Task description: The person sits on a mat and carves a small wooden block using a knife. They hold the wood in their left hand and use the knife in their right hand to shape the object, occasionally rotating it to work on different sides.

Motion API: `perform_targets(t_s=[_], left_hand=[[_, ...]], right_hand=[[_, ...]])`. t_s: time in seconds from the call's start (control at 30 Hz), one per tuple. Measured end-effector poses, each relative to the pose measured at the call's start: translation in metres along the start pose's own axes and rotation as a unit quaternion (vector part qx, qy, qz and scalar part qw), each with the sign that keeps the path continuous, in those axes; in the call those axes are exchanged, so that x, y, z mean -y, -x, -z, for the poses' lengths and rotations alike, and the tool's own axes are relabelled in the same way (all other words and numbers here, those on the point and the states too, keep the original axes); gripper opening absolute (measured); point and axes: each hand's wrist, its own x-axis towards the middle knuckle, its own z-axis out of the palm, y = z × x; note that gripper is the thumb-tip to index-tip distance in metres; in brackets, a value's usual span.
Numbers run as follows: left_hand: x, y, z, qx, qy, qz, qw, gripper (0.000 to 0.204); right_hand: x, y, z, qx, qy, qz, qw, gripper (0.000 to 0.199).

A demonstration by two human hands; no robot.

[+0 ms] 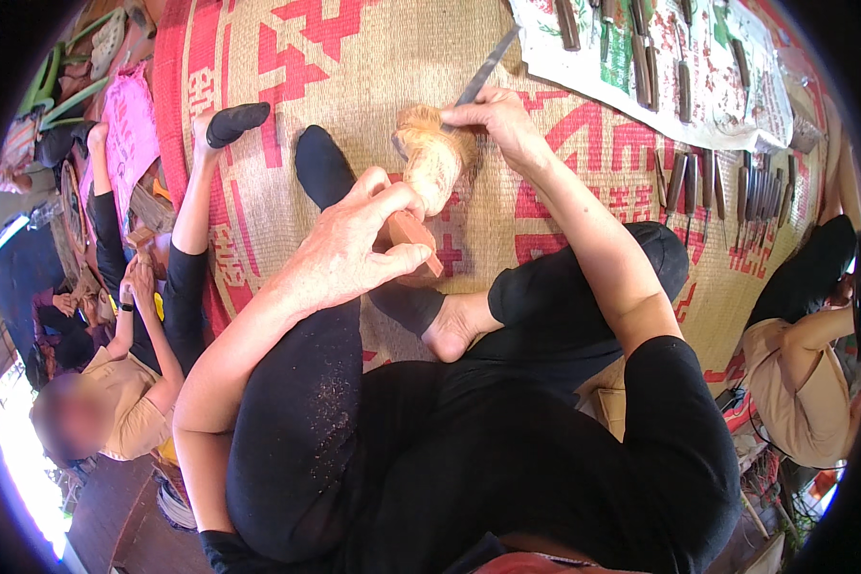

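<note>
A pale yellow wooden carving (435, 158) with a rounded, twisting shape is held upright over the mat in front of my crossed legs. My left hand (354, 239) is closed around a reddish-brown wooden block (411, 241) at the carving's lower end; whether the two are joined I cannot tell. At the carving's upper right, my right hand (502, 120) grips a long, flat metal blade (489, 65) that points up and away to the right. Its handle, if any, is hidden. The right fingertips lie close against the carving.
A woven mat (354, 57) with red patterns covers the floor. On the far right, a printed sheet (770, 100) bears several handled tools, with a row of carving tools (756, 196) below it. Another person (129, 402) sits at left holding a wooden block; another (804, 373) sits at right.
</note>
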Motion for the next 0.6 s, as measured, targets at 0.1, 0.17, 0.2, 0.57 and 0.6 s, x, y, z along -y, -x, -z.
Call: perform_targets(t_s=[0.1,0.17,0.2,0.57,0.6], left_hand=[[0.0,0.0,-0.002,-0.004,0.0,-0.022,1.0,0.03],[0.001,0.001,-0.003,-0.012,-0.003,-0.037,0.999,0.028],[0.002,0.001,-0.003,-0.014,-0.004,-0.039,0.999,0.029],[0.003,-0.001,-0.003,-0.008,0.001,-0.027,1.0,0.037],[0.006,0.0,-0.004,-0.016,0.006,-0.027,0.999,0.037]], right_hand=[[-0.003,-0.012,0.019,-0.062,-0.031,0.004,0.998,0.011],[-0.003,-0.012,0.025,-0.049,-0.044,-0.027,0.997,0.011],[0.0,-0.009,0.019,-0.026,-0.025,-0.003,0.999,0.011],[0.001,-0.009,0.024,-0.022,-0.025,-0.016,0.999,0.008],[0.008,-0.001,0.014,-0.001,-0.023,0.006,1.0,0.009]])
